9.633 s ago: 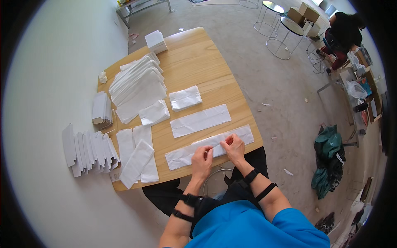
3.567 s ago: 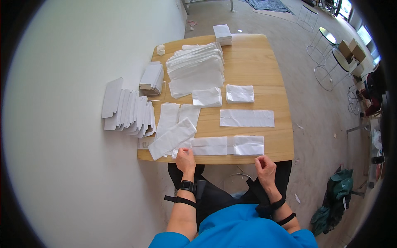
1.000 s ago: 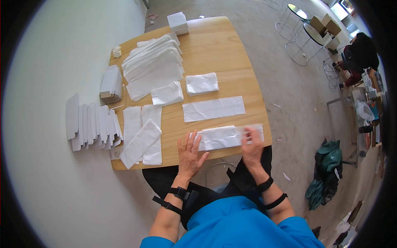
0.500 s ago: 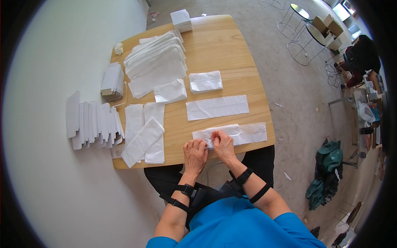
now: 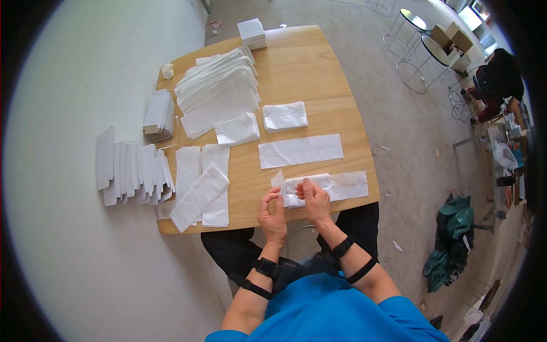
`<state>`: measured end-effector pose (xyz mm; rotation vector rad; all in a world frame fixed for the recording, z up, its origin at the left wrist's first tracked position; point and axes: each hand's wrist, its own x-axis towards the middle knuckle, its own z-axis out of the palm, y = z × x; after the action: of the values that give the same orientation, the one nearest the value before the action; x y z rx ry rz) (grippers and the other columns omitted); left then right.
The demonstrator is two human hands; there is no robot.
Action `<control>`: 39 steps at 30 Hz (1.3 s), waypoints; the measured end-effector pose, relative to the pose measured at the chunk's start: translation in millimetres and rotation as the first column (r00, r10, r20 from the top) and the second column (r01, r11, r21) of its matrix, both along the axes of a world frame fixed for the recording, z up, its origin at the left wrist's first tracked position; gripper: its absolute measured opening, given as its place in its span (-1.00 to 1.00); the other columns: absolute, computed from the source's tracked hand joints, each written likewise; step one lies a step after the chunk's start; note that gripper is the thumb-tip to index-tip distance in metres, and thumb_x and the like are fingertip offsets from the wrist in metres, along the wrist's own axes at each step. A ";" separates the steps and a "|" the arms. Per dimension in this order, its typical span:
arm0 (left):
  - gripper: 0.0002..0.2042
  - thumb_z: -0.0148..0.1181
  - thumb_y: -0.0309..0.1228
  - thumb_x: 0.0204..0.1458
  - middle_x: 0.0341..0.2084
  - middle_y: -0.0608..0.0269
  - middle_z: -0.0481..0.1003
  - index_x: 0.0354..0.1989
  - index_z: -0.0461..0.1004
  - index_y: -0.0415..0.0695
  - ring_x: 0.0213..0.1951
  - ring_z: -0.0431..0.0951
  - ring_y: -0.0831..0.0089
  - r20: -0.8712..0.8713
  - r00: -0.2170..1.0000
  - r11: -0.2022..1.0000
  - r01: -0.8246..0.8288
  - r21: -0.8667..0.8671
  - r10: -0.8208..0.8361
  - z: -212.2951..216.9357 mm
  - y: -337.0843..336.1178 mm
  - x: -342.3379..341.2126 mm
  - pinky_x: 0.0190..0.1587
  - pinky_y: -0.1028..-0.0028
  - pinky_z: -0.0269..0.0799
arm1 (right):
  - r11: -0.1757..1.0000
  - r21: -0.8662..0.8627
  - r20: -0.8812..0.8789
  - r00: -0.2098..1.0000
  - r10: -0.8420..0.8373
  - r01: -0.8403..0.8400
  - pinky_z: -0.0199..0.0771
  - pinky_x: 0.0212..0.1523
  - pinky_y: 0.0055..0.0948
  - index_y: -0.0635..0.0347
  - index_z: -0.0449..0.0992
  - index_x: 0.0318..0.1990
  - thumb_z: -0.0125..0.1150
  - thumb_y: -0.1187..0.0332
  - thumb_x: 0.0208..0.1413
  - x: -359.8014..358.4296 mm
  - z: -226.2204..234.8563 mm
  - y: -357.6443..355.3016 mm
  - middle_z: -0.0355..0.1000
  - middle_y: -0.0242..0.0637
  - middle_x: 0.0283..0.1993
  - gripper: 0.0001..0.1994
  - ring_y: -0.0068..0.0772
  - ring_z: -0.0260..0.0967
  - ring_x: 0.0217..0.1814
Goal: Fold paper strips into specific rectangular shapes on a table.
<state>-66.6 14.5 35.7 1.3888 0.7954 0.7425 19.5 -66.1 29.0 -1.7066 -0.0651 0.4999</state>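
Observation:
A long white paper strip lies along the table's near edge, with a folded white piece on its left part. The strip's left end stands up off the wood. My left hand is at that raised end, its fingers curled and the fingertips pinching close to the paper's edge. On the folded piece rests my right hand, fingers bent inward and thumb against them; whatever lies between its fingertips is hidden. A second flat white strip lies just beyond both hands.
The wooden table carries a fanned stack of white sheets, folded paper packs, crossed strips and a white box. Flattened white cartons line the wall side. Stools and dark green bags stand on the floor.
My left hand has drawn back and turned, its fingers no longer flat on the paper. The strip's left end has lifted and folded up. My right hand has shifted slightly right.

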 end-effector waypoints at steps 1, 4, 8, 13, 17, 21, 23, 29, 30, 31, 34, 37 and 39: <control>-0.92 0.17 -0.51 0.06 -0.12 0.14 0.50 -0.29 0.44 -0.17 0.00 0.45 0.26 -0.036 0.996 0.994 0.078 0.073 -0.076 7.5 -2.8 1.8 0.13 0.38 0.24 | 0.990 0.121 -0.132 0.990 -0.055 0.071 0.43 -0.39 -0.46 0.35 0.53 -0.30 0.10 0.19 0.18 2.6 4.5 -3.2 0.51 -0.24 -0.45 -0.68 -0.49 0.45 -0.43; -0.93 0.19 -0.52 0.04 -0.11 0.18 0.51 -0.30 0.47 -0.13 0.03 0.45 0.24 -0.122 0.963 0.910 0.266 0.320 -0.239 19.2 -7.3 6.7 0.20 0.30 0.16 | 0.956 0.257 -0.417 0.909 -0.023 0.142 0.39 -0.43 -0.57 0.35 0.53 -0.34 0.16 0.20 0.14 13.9 22.0 -10.4 0.49 -0.34 -0.45 -0.70 -0.59 0.41 -0.44; -0.86 0.23 -0.49 -0.05 -0.12 0.28 0.51 -0.29 0.50 -0.08 -0.02 0.45 0.26 -0.276 0.915 0.678 0.402 0.615 -0.293 31.3 -16.0 12.3 0.15 0.24 0.17 | 0.993 0.106 -0.201 0.979 -0.038 0.061 0.35 -0.46 -0.56 0.34 0.52 -0.36 0.24 0.27 0.05 20.4 7.8 -27.3 0.46 -0.40 -0.48 -0.76 -0.66 0.32 -0.46; -0.83 0.20 -0.45 -0.06 -0.15 0.33 0.50 -0.25 0.51 -0.06 -0.13 0.44 0.30 -0.421 0.895 0.685 0.399 0.609 -0.148 19.3 -25.1 9.1 -0.05 0.29 0.25 | 0.987 -0.135 -0.029 0.995 -0.094 0.089 0.39 -0.41 -0.42 0.33 0.50 -0.32 0.21 0.29 0.06 26.0 -19.2 -40.9 0.47 -0.26 -0.48 -0.77 -0.50 0.39 -0.46; -0.82 0.15 -0.46 -0.03 -0.15 0.36 0.50 -0.21 0.51 -0.07 -0.15 0.43 0.31 -0.431 0.898 0.681 0.371 0.631 -0.089 8.5 -22.9 4.4 -0.09 0.31 0.26 | 0.934 -0.346 0.168 0.985 -0.028 0.086 0.43 -0.33 -0.35 0.33 0.49 -0.26 0.16 0.30 0.11 24.1 -26.2 -41.8 0.50 -0.16 -0.41 -0.78 -0.37 0.44 -0.39; -0.82 0.14 -0.49 -0.02 -0.13 0.28 0.49 -0.21 0.51 -0.11 -0.14 0.43 0.27 -0.488 0.871 0.682 0.393 0.616 -0.061 4.7 -19.5 3.7 -0.04 0.31 0.26 | 0.911 -0.404 0.212 0.977 0.008 0.080 0.43 -0.26 -0.23 0.34 0.48 -0.24 0.16 0.27 0.08 27.0 -15.0 -41.7 0.49 0.02 -0.35 -0.74 -0.10 0.48 -0.31; -0.81 0.14 -0.48 -0.02 -0.12 0.29 0.48 -0.21 0.51 -0.11 -0.13 0.43 0.26 -0.514 0.857 0.691 0.395 0.606 -0.040 3.4 -15.1 3.2 -0.04 0.30 0.26 | 0.887 -0.459 0.200 0.978 0.054 0.045 0.42 -0.23 -0.22 0.33 0.48 -0.22 0.16 0.26 0.07 30.0 -10.5 -41.7 0.49 0.08 -0.30 -0.72 0.01 0.47 -0.24; -0.79 0.15 -0.45 -0.06 -0.14 0.35 0.43 -0.21 0.52 -0.05 -0.12 0.39 0.30 -0.538 0.843 0.722 0.367 0.586 0.008 8.9 -9.9 -0.8 -0.05 0.28 0.22 | 0.940 -0.333 0.188 0.982 -0.004 0.068 0.41 -0.23 -0.17 0.34 0.47 -0.32 0.15 0.27 0.02 30.7 -16.4 -42.4 0.48 0.06 -0.37 -0.75 0.04 0.47 -0.28; -0.79 0.15 -0.45 -0.07 -0.14 0.34 0.42 -0.21 0.52 -0.04 -0.11 0.38 0.31 -0.537 0.844 0.729 0.367 0.578 0.002 10.4 -10.1 -1.8 -0.05 0.29 0.22 | 0.940 -0.334 0.186 0.982 -0.004 0.067 0.41 -0.23 -0.17 0.34 0.47 -0.32 0.15 0.27 0.02 30.0 -15.9 -41.5 0.48 0.06 -0.37 -0.75 0.04 0.47 -0.28; -0.79 0.15 -0.45 -0.07 -0.14 0.34 0.42 -0.21 0.52 -0.04 -0.11 0.38 0.31 -0.538 0.843 0.729 0.367 0.577 0.002 9.2 -9.7 -2.9 -0.05 0.29 0.22 | 0.942 -0.331 0.193 0.981 0.000 0.065 0.42 -0.25 -0.21 0.34 0.47 -0.34 0.16 0.29 0.01 29.5 -15.0 -40.7 0.48 0.02 -0.39 -0.76 -0.03 0.48 -0.31; -0.80 0.17 -0.43 -0.07 -0.12 0.33 0.40 -0.22 0.52 -0.03 -0.09 0.37 0.30 -0.571 0.820 0.592 0.480 0.647 -0.040 1.4 -5.3 -8.5 -0.03 0.28 0.20 | 0.931 -0.364 0.138 0.990 0.026 0.026 0.43 -0.29 -0.29 0.34 0.48 -0.35 0.19 0.32 -0.02 29.8 -7.2 -40.0 0.50 -0.05 -0.44 -0.79 -0.18 0.49 -0.37; -0.76 0.20 -0.38 -0.09 -0.11 0.30 0.38 -0.19 0.50 -0.02 -0.06 0.35 0.30 -0.613 0.787 0.540 0.545 0.642 -0.065 4.2 -2.9 -11.3 0.00 0.28 0.16 | 0.930 -0.367 0.109 0.994 0.018 0.024 0.44 -0.34 -0.38 0.33 0.48 -0.36 0.21 0.36 -0.04 30.0 -17.7 -44.2 0.51 -0.11 -0.47 -0.82 -0.32 0.50 -0.42; -0.66 0.25 -0.36 -0.12 -0.12 0.24 0.35 -0.11 0.42 -0.03 -0.04 0.33 0.27 -0.612 0.791 0.602 0.491 0.630 -0.005 12.6 -4.0 -11.8 0.00 0.28 0.14 | 0.942 -0.332 0.138 0.990 -0.002 0.049 0.44 -0.36 -0.41 0.33 0.49 -0.36 0.21 0.38 -0.04 29.6 -19.2 -44.8 0.51 -0.14 -0.48 -0.83 -0.38 0.50 -0.43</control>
<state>-78.4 10.4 48.4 2.5521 0.6938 0.4236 49.1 -110.9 9.8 -2.0725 -0.0580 0.3898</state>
